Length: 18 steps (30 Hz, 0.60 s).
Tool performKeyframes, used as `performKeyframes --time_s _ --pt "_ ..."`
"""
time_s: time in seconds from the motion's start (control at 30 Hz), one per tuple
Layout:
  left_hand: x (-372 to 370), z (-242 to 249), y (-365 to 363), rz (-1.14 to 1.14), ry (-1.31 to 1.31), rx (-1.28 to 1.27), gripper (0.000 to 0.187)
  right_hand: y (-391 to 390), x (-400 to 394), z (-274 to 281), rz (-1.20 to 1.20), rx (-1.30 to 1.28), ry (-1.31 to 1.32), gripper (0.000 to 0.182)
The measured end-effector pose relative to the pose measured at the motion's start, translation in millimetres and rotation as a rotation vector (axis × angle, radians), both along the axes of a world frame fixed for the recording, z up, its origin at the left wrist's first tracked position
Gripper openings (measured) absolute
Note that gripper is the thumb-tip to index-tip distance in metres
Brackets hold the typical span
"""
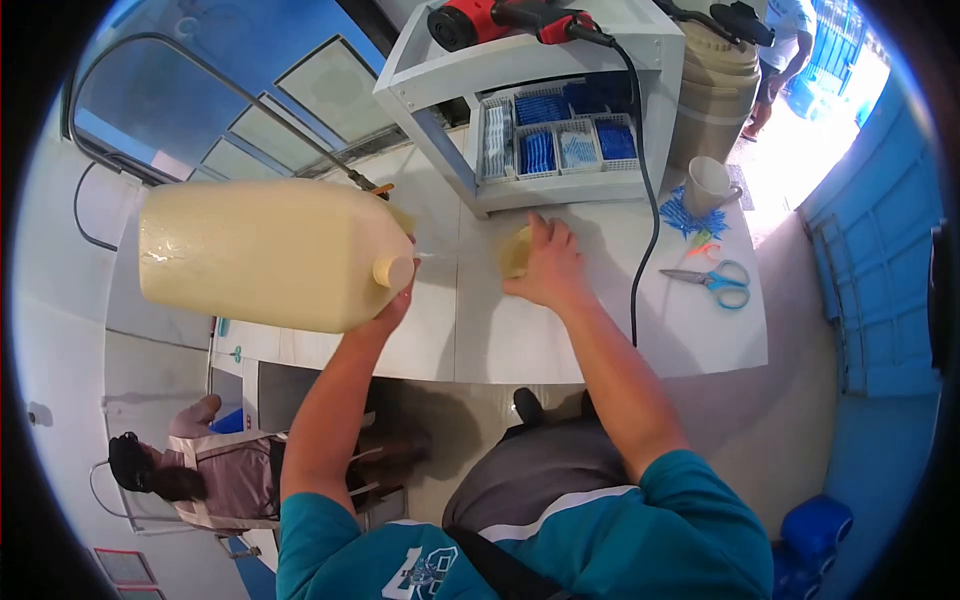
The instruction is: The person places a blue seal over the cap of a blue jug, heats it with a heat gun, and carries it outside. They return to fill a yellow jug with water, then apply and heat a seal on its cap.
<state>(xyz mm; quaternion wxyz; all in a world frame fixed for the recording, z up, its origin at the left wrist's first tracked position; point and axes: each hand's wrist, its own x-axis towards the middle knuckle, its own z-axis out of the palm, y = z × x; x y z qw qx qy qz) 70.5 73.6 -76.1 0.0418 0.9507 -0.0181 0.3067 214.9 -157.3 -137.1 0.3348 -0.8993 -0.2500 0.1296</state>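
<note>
A large pale yellow plastic jug (pixel 250 250) with a round cap (pixel 393 271) lies tilted on its side above the left of the white table. My left hand (pixel 396 303) is closed around its capped end, most of the fingers hidden behind it. Further right, my right hand (pixel 550 265) has its fingers curled round a small yellowish, rounded thing (pixel 515 252) at the tabletop. The hand covers part of this thing, so its exact kind does not show.
A white shelf (pixel 420 90) holds baskets of blue packets (pixel 538 150), with a red heat gun (pixel 510 18) on top. A black cord hangs over the table. Scissors (pixel 715 284) and a mug (pixel 708 188) sit right. A seated person (pixel 225 470) is lower left; another stands outside.
</note>
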Motion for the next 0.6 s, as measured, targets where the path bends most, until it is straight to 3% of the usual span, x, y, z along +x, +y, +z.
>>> performKeyframes --time_s 0.03,0.1,0.2,0.23,0.27,0.33,0.4,0.43,0.5,0.53,0.6 --pt "-0.4 -3.2 13.7 0.008 -0.004 0.033 0.032 -6.1 0.0 10.8 -0.011 -0.002 0.001 0.118" --pt "-6.7 -14.4 43.0 0.041 0.024 0.028 0.034 -20.8 2.4 34.3 0.081 -0.241 0.008 0.121" --pt "-16.1 17.7 53.5 0.078 0.088 0.161 0.032 -39.3 -1.0 62.6 0.042 -0.223 -0.020 0.123" --pt "-20.2 37.2 49.0 0.030 0.087 0.062 0.035 -44.9 -2.7 67.2 0.035 -0.222 -0.033 0.123" --pt "-26.7 51.5 52.2 0.027 0.077 0.062 0.035 -52.2 -6.3 69.9 0.038 -0.101 -0.037 0.123" --pt "-36.8 85.4 72.2 -0.025 0.073 -0.187 0.041 -59.4 -9.9 74.3 0.035 0.025 -0.064 0.123" --pt "-48.8 136.6 68.8 0.033 0.081 -0.843 0.047 -69.0 -20.1 73.0 0.090 0.413 0.210 0.113" --pt "-53.3 155.1 81.8 -0.046 0.017 -0.877 0.048 -69.8 -22.3 58.5 0.081 0.415 0.201 0.113" --pt "-63.5 191.6 109.8 -0.083 -0.102 -1.020 0.048 -63.9 -19.9 14.8 0.110 0.908 0.549 0.096" --pt "-68.4 206.3 120.4 -0.034 -0.151 -1.134 0.048 -65.4 -24.8 8.8 0.100 0.912 0.536 0.096" --pt "-69.7 224.6 144.5 -0.014 -0.199 -1.257 0.047 -66.5 -31.7 0.1 0.035 1.365 1.041 0.081"
